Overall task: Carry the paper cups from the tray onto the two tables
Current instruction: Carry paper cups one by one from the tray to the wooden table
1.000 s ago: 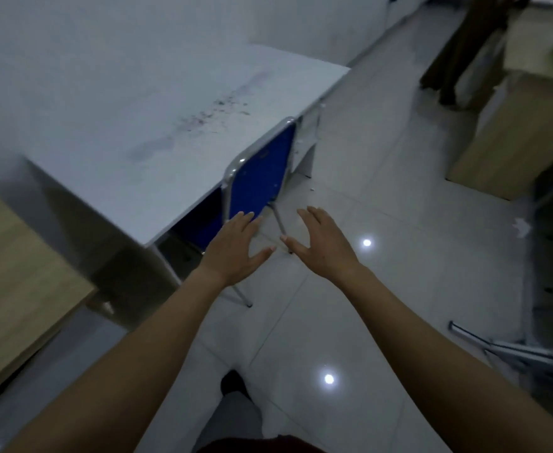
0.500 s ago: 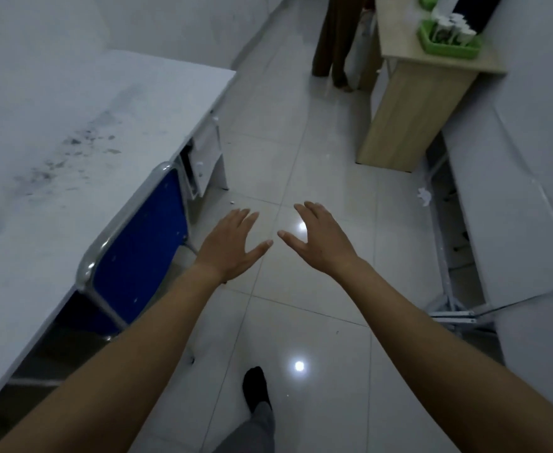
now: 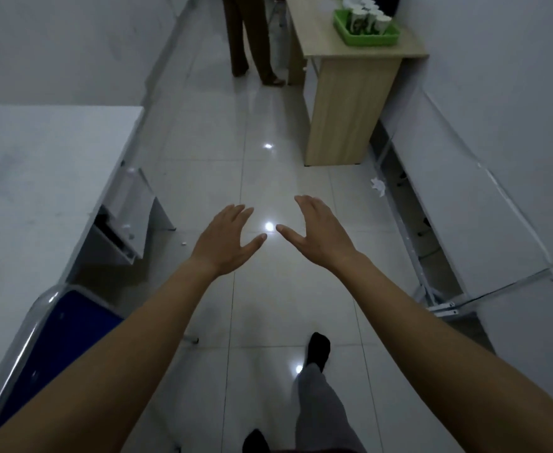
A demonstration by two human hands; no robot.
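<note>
Walking down the tiled aisle empty-handed, foot in a dark sock (image 3: 317, 349) forward at the bottom of the frame. Left hand (image 3: 226, 241) and right hand (image 3: 317, 233) both held out ahead over the floor (image 3: 268, 178), palms facing in, fingers spread wide, nothing gripped in either. Blue chair (image 3: 66, 325) tucked against the white table (image 3: 40, 178) close on the left; no cups visible on the part of that top in frame. Scrap of crumpled paper (image 3: 378, 186) on the floor near the right wall. Farther off, wooden table (image 3: 343, 103) on the right, with the green tray (image 3: 365, 35) on top and the paper cups (image 3: 365, 19) bunched upright inside it, well apart from both hands. Another person's legs (image 3: 252, 44) standing just past that table. Judged as mid-task or early: tray apparently full, current step probably the approach for a pickup. Remaining: reach tray, lift cups, carry to tables. Second destination table not identifiable here.
</note>
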